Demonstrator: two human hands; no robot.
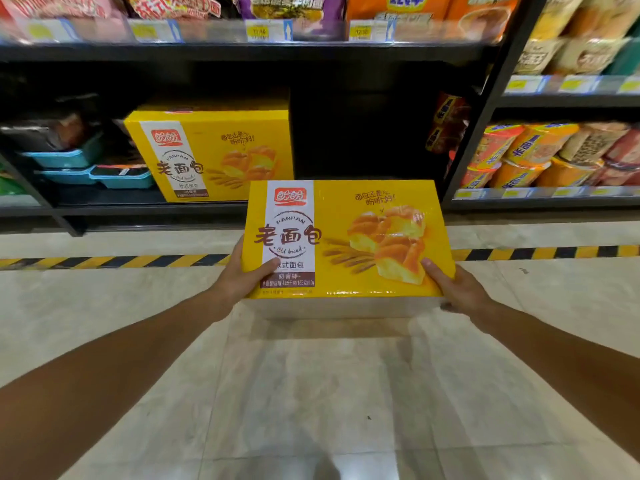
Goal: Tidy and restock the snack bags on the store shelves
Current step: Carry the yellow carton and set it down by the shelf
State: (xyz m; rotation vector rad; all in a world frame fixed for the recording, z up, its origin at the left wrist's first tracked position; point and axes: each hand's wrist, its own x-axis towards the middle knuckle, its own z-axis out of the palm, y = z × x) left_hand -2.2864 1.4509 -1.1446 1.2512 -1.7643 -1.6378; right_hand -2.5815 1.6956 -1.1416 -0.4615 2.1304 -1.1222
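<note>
I hold a large yellow bread box (pixel 346 233) in front of the bottom shelf (pixel 149 206), above the tiled floor. My left hand (pixel 242 275) grips its lower left corner, thumb on the printed face. My right hand (pixel 457 289) grips its lower right corner, thumb on the bread picture. A second identical yellow box (pixel 211 150) stands on the bottom shelf to the left. To that box's right the shelf bay (pixel 360 140) is dark, with nothing visible in it.
Teal trays (pixel 93 171) with dark packs sit at the shelf's far left. Orange snack packs (pixel 446 123) stand at the bay's right end. A neighbouring shelf unit (pixel 554 157) holds noodle cups. Snack bags (pixel 291 8) fill the shelf above. Yellow-black tape (pixel 114 261) crosses the floor.
</note>
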